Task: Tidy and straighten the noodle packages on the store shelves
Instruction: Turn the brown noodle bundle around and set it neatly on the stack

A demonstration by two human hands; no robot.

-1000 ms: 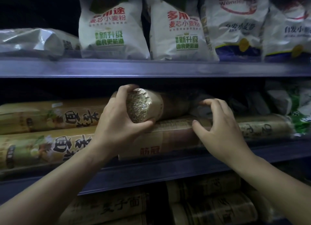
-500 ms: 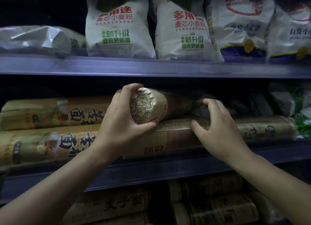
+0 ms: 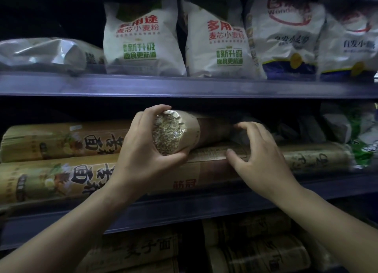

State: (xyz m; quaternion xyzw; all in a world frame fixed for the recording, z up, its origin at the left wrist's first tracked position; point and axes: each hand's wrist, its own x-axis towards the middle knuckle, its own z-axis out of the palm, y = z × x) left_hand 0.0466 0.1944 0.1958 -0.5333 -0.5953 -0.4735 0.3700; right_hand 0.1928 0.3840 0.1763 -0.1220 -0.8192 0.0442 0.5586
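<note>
On middle shelf (image 3: 184, 203) | my left hand (image 3: 143, 150) grasping noodle roll (image 3: 204, 129) end | right hand (image 3: 259, 158) loose, unclenched, resting on lower roll (image 3: 214, 170) | stiff, brittle, slippery; I'd hold mid-length

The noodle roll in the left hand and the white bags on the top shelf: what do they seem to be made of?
Noodle roll: tan, matte wrapper, probably paper, with a crinkled, clear, shiny film end through which the strand tips show.
White bags: likely soft plastic or coated paper with a slight sheen; they sag and crease, and the print is glossy. The dim light leaves it open.
</note>
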